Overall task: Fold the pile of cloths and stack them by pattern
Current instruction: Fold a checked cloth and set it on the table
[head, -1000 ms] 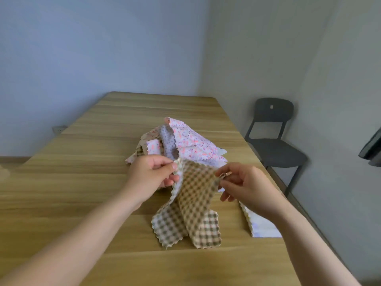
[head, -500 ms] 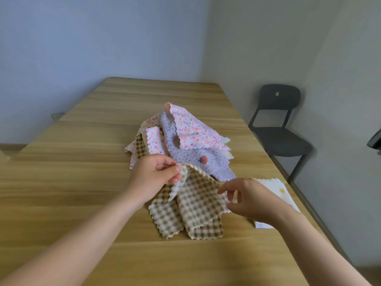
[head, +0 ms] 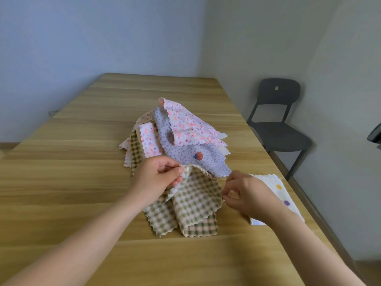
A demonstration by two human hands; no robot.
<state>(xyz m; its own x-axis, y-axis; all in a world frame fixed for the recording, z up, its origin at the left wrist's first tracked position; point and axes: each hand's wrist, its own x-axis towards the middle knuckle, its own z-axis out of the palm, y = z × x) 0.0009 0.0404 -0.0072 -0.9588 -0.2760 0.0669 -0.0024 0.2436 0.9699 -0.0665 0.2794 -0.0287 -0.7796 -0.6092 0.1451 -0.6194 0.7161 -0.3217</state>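
A green-and-cream checked cloth [head: 193,201] hangs between my hands, its lower edge lying on the wooden table [head: 82,182]. My left hand [head: 156,178] pinches its upper left corner. My right hand [head: 245,195] pinches its right edge. Behind it lies a pile of cloths [head: 179,137]: a lilac one with a strawberry print [head: 198,155], a pink floral one [head: 189,126] on top, and another checked one [head: 135,149] at the left. A white cloth with coloured dots [head: 282,195] lies flat under my right wrist.
A dark plastic chair [head: 278,124] stands off the table's right edge, by the grey wall. The table's right edge runs close to my right arm. Bare tabletop lies to the left and in front of the pile.
Both hands have lowered the checked cloth toward the table. My right hand shifted down its right edge, and the white dotted cloth now shows beside it.
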